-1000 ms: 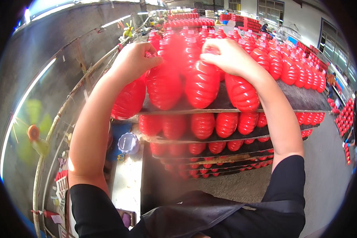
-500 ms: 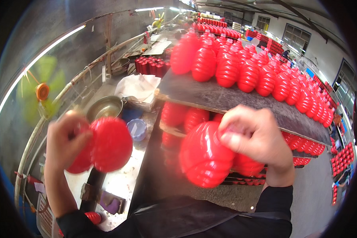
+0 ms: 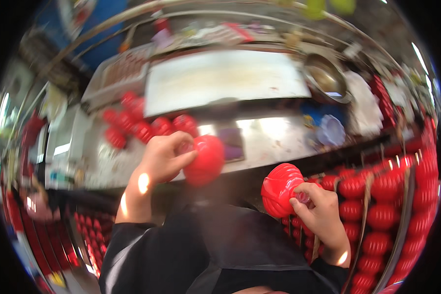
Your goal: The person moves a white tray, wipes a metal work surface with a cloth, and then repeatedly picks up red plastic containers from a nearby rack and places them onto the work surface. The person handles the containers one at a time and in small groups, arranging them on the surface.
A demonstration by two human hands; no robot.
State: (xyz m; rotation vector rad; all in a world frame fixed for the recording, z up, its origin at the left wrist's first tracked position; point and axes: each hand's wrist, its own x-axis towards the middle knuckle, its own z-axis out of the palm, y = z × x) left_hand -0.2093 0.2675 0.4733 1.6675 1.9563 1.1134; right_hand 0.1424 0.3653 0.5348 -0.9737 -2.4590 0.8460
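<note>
In my left hand (image 3: pixel 164 156) is a round red ribbed bottle (image 3: pixel 205 159), pinched by its narrow neck and blurred by motion. It hangs in front of the bench's near edge. My right hand (image 3: pixel 319 211), lower and to the right, grips another red ribbed bottle (image 3: pixel 281 188) by its pale, clear neck. That one is tilted, its rounded body pointing up and left. Several more red bottles (image 3: pixel 142 131) lie in a loose group on the bench, just beyond my left hand. Whether either hand holds a second bottle behind the first cannot be told.
The metal-topped bench (image 3: pixel 274 142) runs across in front of me, with a white board (image 3: pixel 225 81) along its back. A metal bowl (image 3: pixel 323 81), a lilac bowl (image 3: pixel 331 131) and white cloth (image 3: pixel 363 105) sit at the right. Racks of red bottles (image 3: pixel 379 215) stand close on my right.
The view has swung from the bottle-laden shelves to the bench. Both hands have come along, still gripping red bottles by their necks.
</note>
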